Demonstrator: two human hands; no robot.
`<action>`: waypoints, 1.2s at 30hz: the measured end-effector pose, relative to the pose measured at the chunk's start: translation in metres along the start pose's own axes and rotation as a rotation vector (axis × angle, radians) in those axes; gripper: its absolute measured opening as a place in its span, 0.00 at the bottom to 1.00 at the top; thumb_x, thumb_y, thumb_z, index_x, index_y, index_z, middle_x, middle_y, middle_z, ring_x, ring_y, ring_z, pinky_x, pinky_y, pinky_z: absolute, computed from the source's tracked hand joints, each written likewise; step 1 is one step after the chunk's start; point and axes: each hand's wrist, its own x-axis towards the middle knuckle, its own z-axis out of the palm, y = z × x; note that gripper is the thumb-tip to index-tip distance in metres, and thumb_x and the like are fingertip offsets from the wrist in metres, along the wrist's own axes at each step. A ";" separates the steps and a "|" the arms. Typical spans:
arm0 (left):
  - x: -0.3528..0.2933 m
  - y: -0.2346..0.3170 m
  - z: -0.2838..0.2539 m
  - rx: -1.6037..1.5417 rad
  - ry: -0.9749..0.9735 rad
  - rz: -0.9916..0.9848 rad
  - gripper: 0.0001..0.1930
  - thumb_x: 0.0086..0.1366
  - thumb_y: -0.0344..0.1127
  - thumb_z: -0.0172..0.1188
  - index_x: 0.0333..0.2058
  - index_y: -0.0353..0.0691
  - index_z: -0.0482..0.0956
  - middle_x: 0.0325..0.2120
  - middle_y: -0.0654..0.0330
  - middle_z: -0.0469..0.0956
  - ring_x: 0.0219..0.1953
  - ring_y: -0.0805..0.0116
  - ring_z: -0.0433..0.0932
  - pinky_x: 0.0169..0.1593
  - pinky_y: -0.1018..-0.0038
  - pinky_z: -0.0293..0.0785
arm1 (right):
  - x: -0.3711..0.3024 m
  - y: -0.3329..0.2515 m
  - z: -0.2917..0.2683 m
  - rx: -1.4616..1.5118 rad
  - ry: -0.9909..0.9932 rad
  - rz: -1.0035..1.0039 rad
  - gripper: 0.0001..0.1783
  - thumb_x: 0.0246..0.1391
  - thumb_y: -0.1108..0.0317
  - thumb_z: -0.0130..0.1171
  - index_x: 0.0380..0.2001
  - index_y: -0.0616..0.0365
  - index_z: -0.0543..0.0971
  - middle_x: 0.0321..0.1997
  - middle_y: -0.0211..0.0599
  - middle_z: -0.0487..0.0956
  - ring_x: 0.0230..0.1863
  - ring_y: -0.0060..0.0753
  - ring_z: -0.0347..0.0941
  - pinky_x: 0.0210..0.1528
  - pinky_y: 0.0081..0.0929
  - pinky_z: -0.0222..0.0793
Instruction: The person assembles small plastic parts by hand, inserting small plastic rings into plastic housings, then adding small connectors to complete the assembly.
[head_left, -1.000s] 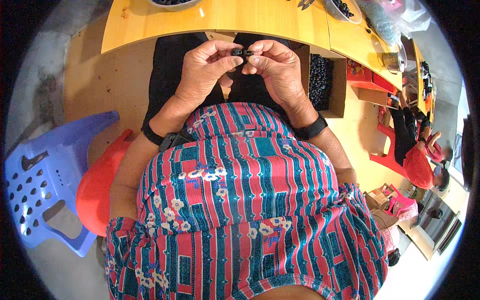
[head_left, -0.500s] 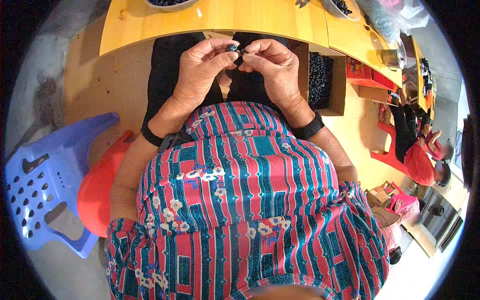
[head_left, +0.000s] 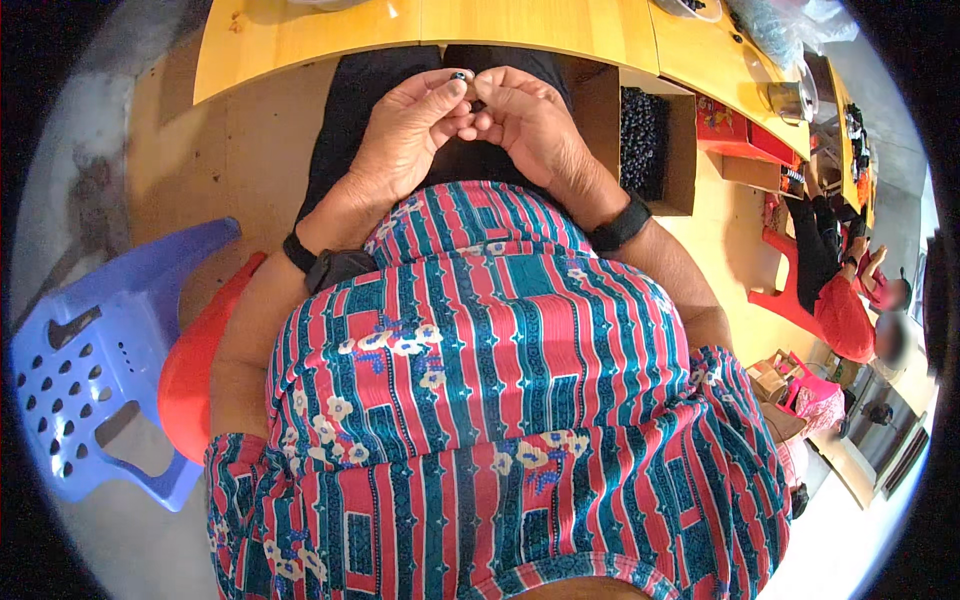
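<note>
Over my lap, just short of the table edge, my two hands meet at the fingertips. Between thumb and forefinger, my left hand (head_left: 412,118) pinches a small black round part (head_left: 459,76) with a pale ring on its end. My right hand (head_left: 532,120) is closed in a pinch right beside it, thumb against forefinger. Whatever sits between those right fingers is covered by them. Below the pinch, the other fingertips of both hands touch or nearly touch.
A yellow wooden table (head_left: 540,25) curves across the front. Right of my legs stands a cardboard box (head_left: 680,150) full of small black parts (head_left: 643,140). A blue plastic chair (head_left: 100,370) is at my left. Far right, another person in red (head_left: 845,315) sits by a table.
My hands have come closer together, and the right fingers now hide the small dark piece that showed in them before. The view has shifted slightly.
</note>
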 end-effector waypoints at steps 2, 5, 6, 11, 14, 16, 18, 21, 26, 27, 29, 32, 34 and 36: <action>0.004 0.003 -0.005 -0.065 -0.057 -0.019 0.11 0.62 0.34 0.55 0.42 0.36 0.74 0.30 0.62 0.76 0.32 0.75 0.75 0.40 0.78 0.74 | 0.005 -0.001 -0.001 0.060 -0.048 -0.008 0.05 0.54 0.72 0.53 0.31 0.64 0.73 0.26 0.36 0.76 0.25 0.26 0.74 0.33 0.27 0.77; 0.013 0.017 -0.003 0.025 0.053 0.146 0.11 0.62 0.34 0.55 0.41 0.36 0.74 0.33 0.60 0.77 0.33 0.75 0.75 0.42 0.77 0.75 | 0.019 -0.009 -0.006 -0.028 0.058 -0.114 0.05 0.54 0.72 0.53 0.31 0.63 0.74 0.25 0.34 0.75 0.23 0.23 0.72 0.33 0.27 0.77; 0.012 0.021 -0.005 0.031 0.071 0.217 0.10 0.62 0.33 0.55 0.41 0.37 0.75 0.34 0.60 0.78 0.33 0.76 0.76 0.43 0.77 0.75 | 0.018 -0.010 -0.009 -0.072 0.132 -0.165 0.06 0.54 0.71 0.54 0.31 0.63 0.74 0.24 0.33 0.74 0.23 0.22 0.71 0.33 0.27 0.77; 0.002 0.028 -0.021 0.050 0.152 0.201 0.09 0.62 0.33 0.55 0.40 0.38 0.75 0.33 0.60 0.77 0.33 0.75 0.76 0.43 0.75 0.75 | 0.010 -0.014 -0.017 0.007 0.121 -0.098 0.08 0.57 0.71 0.51 0.35 0.65 0.75 0.28 0.34 0.75 0.26 0.21 0.70 0.37 0.24 0.75; -0.003 0.021 -0.021 0.099 0.152 0.124 0.10 0.62 0.33 0.55 0.41 0.37 0.75 0.34 0.60 0.77 0.33 0.76 0.76 0.43 0.75 0.75 | 0.010 -0.013 -0.015 -0.038 0.061 -0.078 0.14 0.58 0.69 0.48 0.44 0.67 0.71 0.35 0.36 0.75 0.31 0.22 0.71 0.43 0.26 0.74; -0.003 0.022 -0.017 0.096 0.123 0.116 0.11 0.61 0.33 0.56 0.42 0.37 0.75 0.34 0.60 0.77 0.33 0.76 0.76 0.43 0.75 0.75 | 0.008 -0.016 -0.006 -0.008 0.047 -0.065 0.14 0.57 0.72 0.48 0.44 0.69 0.72 0.35 0.37 0.75 0.32 0.25 0.73 0.43 0.26 0.74; -0.003 0.024 -0.014 0.121 0.095 0.102 0.12 0.61 0.33 0.56 0.42 0.37 0.74 0.34 0.60 0.77 0.33 0.76 0.76 0.42 0.76 0.75 | 0.007 -0.017 -0.003 0.022 0.035 -0.051 0.13 0.56 0.75 0.48 0.44 0.70 0.72 0.35 0.39 0.75 0.32 0.28 0.75 0.43 0.27 0.74; -0.005 0.022 -0.015 0.115 0.098 0.087 0.12 0.62 0.33 0.56 0.43 0.36 0.74 0.34 0.60 0.77 0.33 0.76 0.76 0.42 0.76 0.75 | 0.005 -0.016 -0.001 -0.045 0.019 -0.066 0.13 0.55 0.77 0.49 0.44 0.69 0.72 0.36 0.40 0.76 0.36 0.32 0.76 0.43 0.27 0.75; -0.008 0.021 -0.016 0.101 0.075 0.077 0.11 0.62 0.33 0.55 0.42 0.36 0.74 0.34 0.60 0.77 0.33 0.76 0.76 0.42 0.76 0.75 | 0.000 -0.017 0.009 -0.176 0.056 -0.106 0.12 0.54 0.77 0.52 0.43 0.66 0.74 0.35 0.42 0.78 0.33 0.31 0.77 0.38 0.24 0.76; -0.009 0.021 -0.016 0.100 0.064 0.067 0.11 0.62 0.33 0.55 0.42 0.36 0.74 0.34 0.60 0.77 0.33 0.76 0.76 0.42 0.76 0.75 | -0.001 -0.019 0.012 -0.177 0.056 -0.107 0.12 0.54 0.77 0.52 0.43 0.66 0.74 0.35 0.42 0.78 0.33 0.31 0.77 0.38 0.24 0.76; -0.011 0.020 -0.014 0.107 0.062 0.063 0.11 0.62 0.33 0.55 0.42 0.36 0.74 0.34 0.60 0.77 0.33 0.75 0.76 0.42 0.76 0.75 | -0.004 -0.021 0.016 -0.301 0.061 -0.114 0.11 0.54 0.76 0.52 0.41 0.65 0.74 0.33 0.41 0.78 0.32 0.29 0.77 0.35 0.21 0.75; -0.011 0.018 -0.012 0.123 0.056 0.055 0.11 0.62 0.33 0.55 0.42 0.35 0.74 0.33 0.59 0.77 0.33 0.74 0.75 0.41 0.76 0.75 | -0.007 -0.020 0.018 -0.400 0.038 -0.188 0.11 0.54 0.76 0.52 0.41 0.62 0.75 0.35 0.39 0.79 0.33 0.29 0.77 0.38 0.23 0.75; -0.011 0.018 -0.011 0.132 0.051 0.050 0.11 0.62 0.32 0.56 0.42 0.35 0.74 0.33 0.59 0.77 0.33 0.73 0.75 0.41 0.76 0.75 | -0.006 -0.017 0.017 -0.405 0.025 -0.225 0.10 0.54 0.77 0.52 0.40 0.62 0.75 0.35 0.39 0.79 0.33 0.29 0.77 0.37 0.23 0.75; -0.010 0.017 -0.010 0.151 0.056 0.048 0.11 0.61 0.32 0.56 0.42 0.35 0.74 0.33 0.58 0.77 0.33 0.72 0.75 0.41 0.75 0.74 | -0.007 -0.017 0.017 -0.409 0.013 -0.263 0.09 0.53 0.77 0.52 0.39 0.63 0.74 0.35 0.39 0.79 0.33 0.28 0.77 0.37 0.22 0.76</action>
